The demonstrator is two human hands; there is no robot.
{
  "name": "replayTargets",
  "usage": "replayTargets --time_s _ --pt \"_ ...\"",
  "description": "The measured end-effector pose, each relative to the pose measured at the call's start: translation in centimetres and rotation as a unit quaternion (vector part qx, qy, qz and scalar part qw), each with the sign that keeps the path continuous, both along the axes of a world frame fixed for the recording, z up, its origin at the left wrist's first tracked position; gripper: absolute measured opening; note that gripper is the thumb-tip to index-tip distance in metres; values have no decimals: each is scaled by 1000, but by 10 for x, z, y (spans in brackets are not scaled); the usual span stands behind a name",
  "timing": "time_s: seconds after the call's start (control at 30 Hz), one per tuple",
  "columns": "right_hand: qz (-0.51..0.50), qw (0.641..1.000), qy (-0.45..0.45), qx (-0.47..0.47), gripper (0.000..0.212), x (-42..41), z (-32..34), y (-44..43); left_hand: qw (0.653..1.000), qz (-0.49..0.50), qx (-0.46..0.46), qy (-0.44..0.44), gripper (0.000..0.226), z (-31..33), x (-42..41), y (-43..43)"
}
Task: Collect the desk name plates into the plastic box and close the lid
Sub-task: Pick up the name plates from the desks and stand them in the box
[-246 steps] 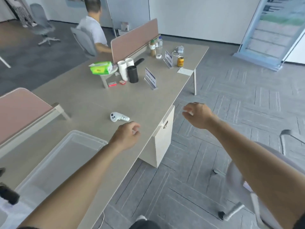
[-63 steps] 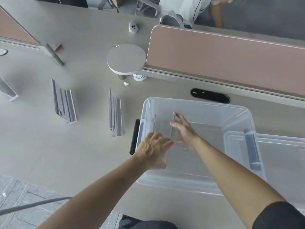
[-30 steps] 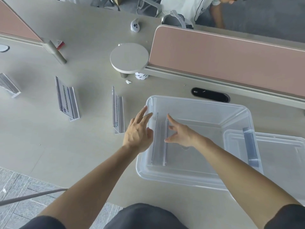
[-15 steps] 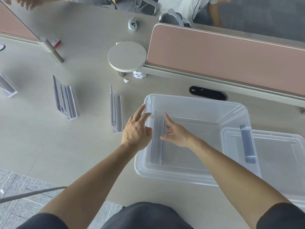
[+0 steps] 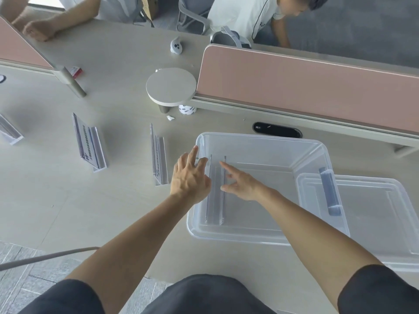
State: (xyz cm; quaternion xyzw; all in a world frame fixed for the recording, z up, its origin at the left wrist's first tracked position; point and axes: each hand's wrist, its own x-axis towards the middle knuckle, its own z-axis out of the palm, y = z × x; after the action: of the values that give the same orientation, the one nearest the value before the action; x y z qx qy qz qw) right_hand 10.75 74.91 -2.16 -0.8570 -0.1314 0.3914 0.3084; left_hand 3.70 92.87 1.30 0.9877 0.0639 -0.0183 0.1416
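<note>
A clear plastic box [image 5: 260, 138] stands open on the desk in front of me. One clear name plate [image 5: 215, 200] lies in its left part. My left hand [image 5: 189, 177] hovers over the box's left rim with fingers spread and nothing in it. My right hand [image 5: 240, 182] is inside the box just right of that plate, fingers apart, empty. The box's lid [image 5: 371, 214] lies to the right, its edge resting on the box. On the desk to the left stand three more name plates: one nearest [image 5: 158, 155], one with print [image 5: 89, 141], one at the edge [image 5: 9, 132].
A round shelf [image 5: 171, 86] and a pink divider [image 5: 306, 82] stand behind the box, with a black cable slot [image 5: 276, 130]. A white controller [image 5: 176, 46] and a small red box [image 5: 76, 70] lie farther back. Two people sit across the desk. A chair arm [image 5: 45, 257] is at lower left.
Both hands have let go of the plate now lying in the box and opened. Since half a second ago they have barely moved.
</note>
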Motion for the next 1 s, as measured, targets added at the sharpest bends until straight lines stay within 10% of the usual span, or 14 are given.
replayTargets --time_s 0.33,1.0 --pt "-29 979 -150 -132 28 -31 95 -34 992 -115 -54 -24 40 34 -8 -35" --pt "-283 833 -271 -392 32 -247 209 -355 877 -472 91 5 29 127 -66 -326"
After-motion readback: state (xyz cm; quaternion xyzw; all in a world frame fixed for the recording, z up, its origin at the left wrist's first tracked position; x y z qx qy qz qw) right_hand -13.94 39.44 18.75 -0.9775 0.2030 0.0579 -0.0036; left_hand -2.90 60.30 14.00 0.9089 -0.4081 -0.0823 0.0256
